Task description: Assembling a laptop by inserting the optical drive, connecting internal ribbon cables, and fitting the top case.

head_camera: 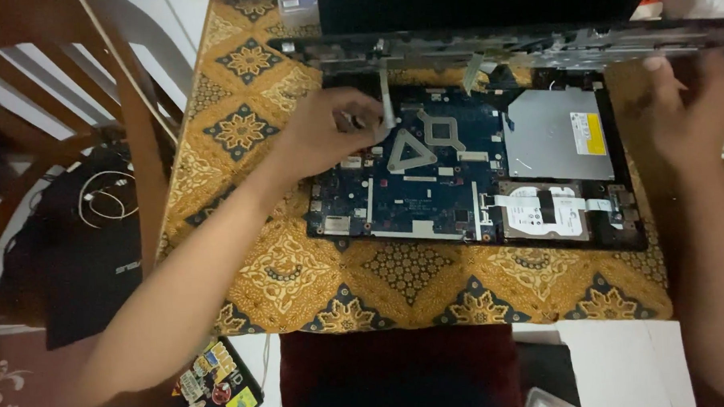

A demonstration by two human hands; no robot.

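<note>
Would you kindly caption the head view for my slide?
Left hand reaches onto opened laptop's blue motherboard; right hand lifts its top cover.

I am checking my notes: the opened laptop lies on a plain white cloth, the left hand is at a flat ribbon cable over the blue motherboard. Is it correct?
Not quite. In the head view the opened laptop lies on a gold patterned cloth, not a plain white one. The rest holds: the left hand is at the flat ribbon cable over the blue motherboard.

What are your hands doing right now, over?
Left hand fingers pinching flat ribbon cable over blue circuit board. Right hand lifting grey laptop top cover. Nothing blocking.
</note>
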